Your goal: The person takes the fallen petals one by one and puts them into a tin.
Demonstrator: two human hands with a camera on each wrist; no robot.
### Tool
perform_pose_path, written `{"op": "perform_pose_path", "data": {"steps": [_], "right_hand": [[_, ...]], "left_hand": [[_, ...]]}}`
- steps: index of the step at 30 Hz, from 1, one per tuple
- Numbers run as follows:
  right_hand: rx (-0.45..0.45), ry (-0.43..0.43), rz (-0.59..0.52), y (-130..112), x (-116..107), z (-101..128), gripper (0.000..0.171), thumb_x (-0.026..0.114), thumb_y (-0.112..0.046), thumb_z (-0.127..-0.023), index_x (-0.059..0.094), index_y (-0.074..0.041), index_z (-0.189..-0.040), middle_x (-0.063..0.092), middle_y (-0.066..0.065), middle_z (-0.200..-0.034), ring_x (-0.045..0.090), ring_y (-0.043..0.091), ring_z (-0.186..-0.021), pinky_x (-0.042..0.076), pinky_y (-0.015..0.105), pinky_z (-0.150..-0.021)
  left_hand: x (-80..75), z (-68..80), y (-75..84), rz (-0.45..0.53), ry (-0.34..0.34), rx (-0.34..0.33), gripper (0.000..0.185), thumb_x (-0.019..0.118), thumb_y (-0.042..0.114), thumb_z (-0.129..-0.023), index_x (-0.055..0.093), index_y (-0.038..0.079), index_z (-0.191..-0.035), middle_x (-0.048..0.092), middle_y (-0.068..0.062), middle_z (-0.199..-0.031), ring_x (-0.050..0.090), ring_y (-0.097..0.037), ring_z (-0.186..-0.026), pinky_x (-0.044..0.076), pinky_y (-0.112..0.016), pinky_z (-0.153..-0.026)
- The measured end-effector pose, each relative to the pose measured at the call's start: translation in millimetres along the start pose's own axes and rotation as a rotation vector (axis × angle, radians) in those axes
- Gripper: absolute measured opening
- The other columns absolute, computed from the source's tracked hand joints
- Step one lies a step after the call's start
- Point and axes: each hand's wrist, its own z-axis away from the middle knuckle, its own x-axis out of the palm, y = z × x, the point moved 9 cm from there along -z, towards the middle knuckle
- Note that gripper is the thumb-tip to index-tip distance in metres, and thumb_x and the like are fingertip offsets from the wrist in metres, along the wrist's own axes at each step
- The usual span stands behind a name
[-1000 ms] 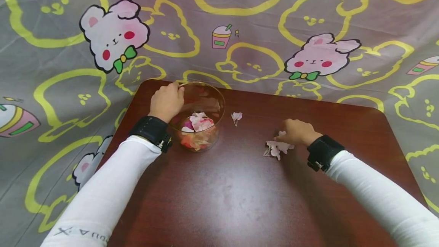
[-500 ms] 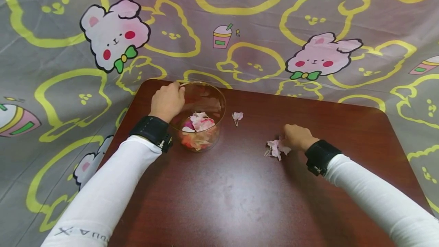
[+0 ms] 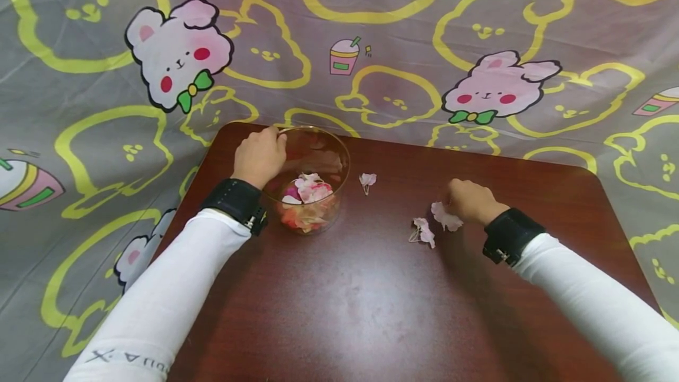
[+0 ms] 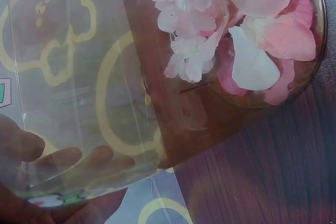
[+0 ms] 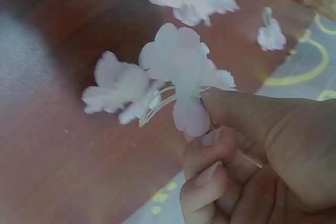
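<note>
A clear amber-tinted glass bowl [image 3: 339, 208] stands at the left of the table, with pink, white and orange petals and flowers [image 3: 310, 192] heaped inside. My left hand [image 3: 260, 158] grips its far-left rim; in the left wrist view, fingers [image 4: 97, 161] show through the glass. Between thumb and fingers, my right hand [image 3: 472, 200] pinches a pale pink artificial flower sprig [image 5: 178, 61] with thin stems. Just left of that hand, more pale flowers [image 3: 423, 233] lie on the table. One small blossom [image 3: 367, 181] lies alone, right of the bowl.
The dark reddish-brown table [image 3: 361, 311] has rounded far corners. Behind and beside it hangs a grey cloth [image 3: 392, 40] printed with rabbits and yellow outlines. Each wrist wears a black band, such as the right wristband [image 3: 513, 236].
My right hand, with the pinched flowers, has moved right and away from the small pile, leaving a gap between them. The left hand and bowl have stayed put.
</note>
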Motion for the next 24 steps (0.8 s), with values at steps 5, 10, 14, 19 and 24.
{"op": "perform_pose_path", "data": {"steps": [5, 10, 14, 19, 24], "right_hand": [[-0.036, 0.031, -0.022, -7.6, -16.4, 3.4, 0.019, 0.07, -0.009, -0.091, 0.069, 0.001, -0.107, 0.074, 0.016, -0.101, 0.07, 0.027, -0.085, 0.056, 0.048, -0.071], [-0.078, 0.077, -0.055, -19.4, -30.0, 7.2, 0.018, 0.069, -0.007, -0.091, 0.07, -0.001, -0.107, 0.074, 0.014, -0.098, 0.068, 0.025, -0.08, 0.057, 0.046, -0.07], [-0.112, 0.107, -0.076, -31.0, -37.4, 10.0, 0.016, 0.069, -0.008, -0.092, 0.069, -0.002, -0.107, 0.073, 0.013, -0.098, 0.066, 0.026, -0.083, 0.057, 0.045, -0.071], [-0.165, 0.146, -0.094, -48.2, -45.9, 12.9, 0.015, 0.069, -0.007, -0.092, 0.07, -0.003, -0.107, 0.074, 0.014, -0.099, 0.066, 0.026, -0.083, 0.057, 0.044, -0.07], [-0.187, 0.171, -0.121, -62.9, -52.4, 14.0, 0.015, 0.069, -0.008, -0.093, 0.072, -0.004, -0.108, 0.075, 0.013, -0.099, 0.067, 0.025, -0.084, 0.058, 0.044, -0.073]], "left_hand": [[-0.6, 0.7, 0.7, -0.002, -0.003, 0.003, 0.039, 0.043, 0.026, -0.108, 0.058, -0.002, -0.131, 0.066, -0.031, -0.123, 0.065, -0.052, -0.11, 0.052, -0.063, -0.089], [-0.5, 1.0, 1.2, 0.001, -0.009, 0.004, 0.039, 0.042, 0.026, -0.108, 0.058, -0.002, -0.13, 0.066, -0.031, -0.123, 0.065, -0.052, -0.11, 0.052, -0.063, -0.089], [-0.8, 0.8, 0.5, 0.001, -0.01, 0.002, 0.04, 0.042, 0.027, -0.108, 0.057, -0.002, -0.131, 0.066, -0.031, -0.123, 0.065, -0.051, -0.11, 0.052, -0.062, -0.089], [-0.6, 0.1, -0.6, 0.003, -0.009, -0.001, 0.04, 0.043, 0.027, -0.108, 0.057, -0.002, -0.131, 0.066, -0.031, -0.123, 0.065, -0.051, -0.11, 0.052, -0.062, -0.089], [1.1, -0.5, -0.5, 0.005, -0.018, 0.0, 0.04, 0.042, 0.027, -0.108, 0.058, -0.003, -0.13, 0.067, -0.031, -0.122, 0.065, -0.051, -0.11, 0.052, -0.063, -0.088]]}}
